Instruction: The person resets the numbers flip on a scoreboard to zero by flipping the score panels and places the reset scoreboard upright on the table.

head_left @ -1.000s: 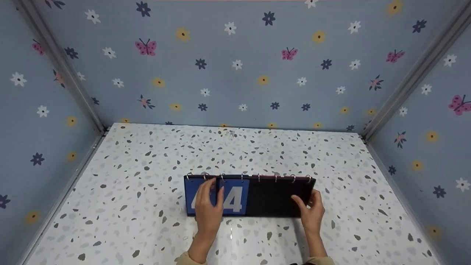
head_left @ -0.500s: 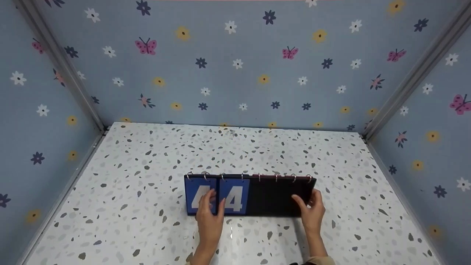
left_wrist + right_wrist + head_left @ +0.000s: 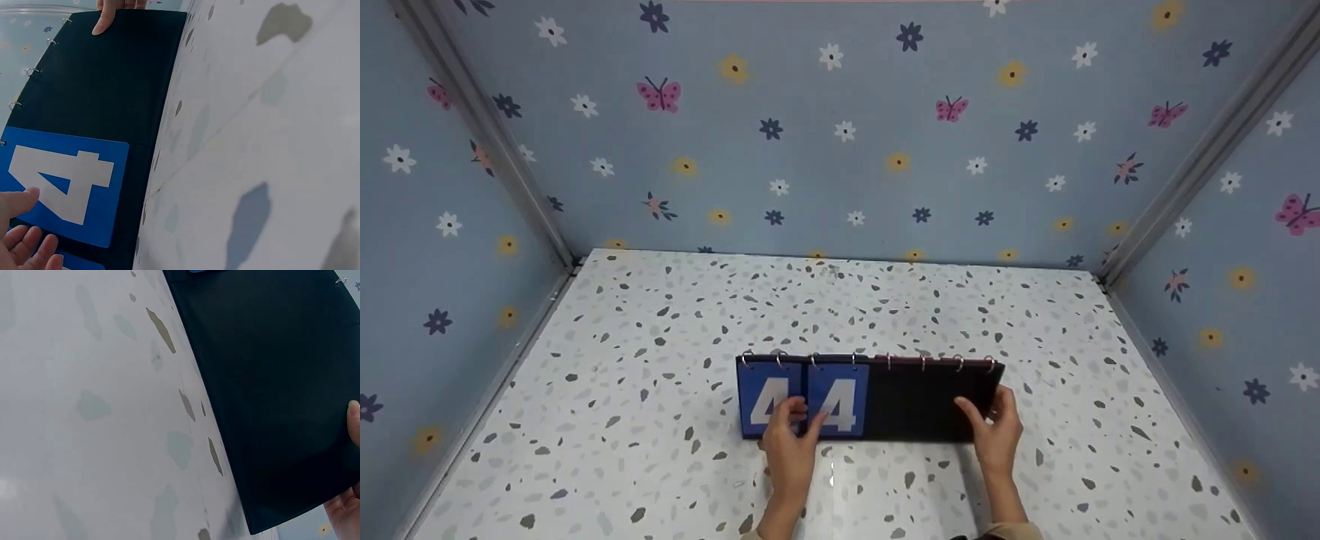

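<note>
A black flip scoreboard (image 3: 922, 405) stands on the table, with metal rings along its top edge. Its left half shows two blue cards, the left card (image 3: 748, 390) and the right card (image 3: 859, 397), each with a white 4; the right half is bare black. In front of the cards, my left hand (image 3: 791, 450) has loosely bent fingers, thumb and fingers apart with nothing between them, as the left wrist view confirms at the blue card (image 3: 107, 208). My right hand (image 3: 997, 435) grips the board's right edge, thumb in front and fingers behind.
The speckled white table (image 3: 660, 315) runs back to a light blue wall (image 3: 840, 172) with flowers and butterflies. Side panels in the same pattern close in the left and right, with grey posts (image 3: 1207, 157) at the corners.
My left hand has moved down from the top of the left card to lower in front of the cards, uncovering more of the left 4. The right hand keeps its grip.
</note>
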`<act>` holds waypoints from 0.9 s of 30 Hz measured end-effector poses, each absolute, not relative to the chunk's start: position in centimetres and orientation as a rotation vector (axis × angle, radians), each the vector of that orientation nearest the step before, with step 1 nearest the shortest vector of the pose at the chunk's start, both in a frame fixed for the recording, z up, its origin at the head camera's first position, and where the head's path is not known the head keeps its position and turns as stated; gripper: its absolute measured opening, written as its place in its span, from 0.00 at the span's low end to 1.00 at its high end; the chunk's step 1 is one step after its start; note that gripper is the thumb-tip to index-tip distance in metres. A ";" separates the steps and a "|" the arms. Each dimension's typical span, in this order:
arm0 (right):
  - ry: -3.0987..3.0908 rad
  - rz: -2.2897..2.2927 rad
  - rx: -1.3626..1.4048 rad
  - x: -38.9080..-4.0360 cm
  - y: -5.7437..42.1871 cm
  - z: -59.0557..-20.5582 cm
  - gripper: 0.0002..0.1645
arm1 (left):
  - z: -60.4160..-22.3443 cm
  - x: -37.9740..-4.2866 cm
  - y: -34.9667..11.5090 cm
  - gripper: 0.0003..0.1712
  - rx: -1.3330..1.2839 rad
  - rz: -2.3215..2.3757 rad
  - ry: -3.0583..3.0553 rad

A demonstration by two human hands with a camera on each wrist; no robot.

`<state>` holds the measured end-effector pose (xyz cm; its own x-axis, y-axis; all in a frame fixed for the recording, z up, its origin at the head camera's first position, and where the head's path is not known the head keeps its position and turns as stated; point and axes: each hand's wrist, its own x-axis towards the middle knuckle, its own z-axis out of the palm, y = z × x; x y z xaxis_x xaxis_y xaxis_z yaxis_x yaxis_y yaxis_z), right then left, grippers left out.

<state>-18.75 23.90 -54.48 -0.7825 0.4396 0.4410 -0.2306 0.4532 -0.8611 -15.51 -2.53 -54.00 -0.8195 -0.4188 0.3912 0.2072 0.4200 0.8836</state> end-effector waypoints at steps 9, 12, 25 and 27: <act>-2.072 1.318 -0.133 -19.2 24.5 -55.8 0.24 | -54.2 -15.9 -3.0 0.11 0.142 -1.466 -2.021; -2.072 1.390 -0.185 -18.4 23.6 -53.8 0.24 | -54.2 -15.8 -3.1 0.10 0.142 -1.503 -2.011; -2.029 1.372 -0.176 -18.7 23.7 -54.3 0.23 | -53.1 -15.0 -3.3 0.09 0.187 -1.457 -2.135; -2.032 1.369 -0.177 -18.8 23.7 -54.3 0.23 | -52.8 -14.8 -3.4 0.12 0.200 -1.452 -2.146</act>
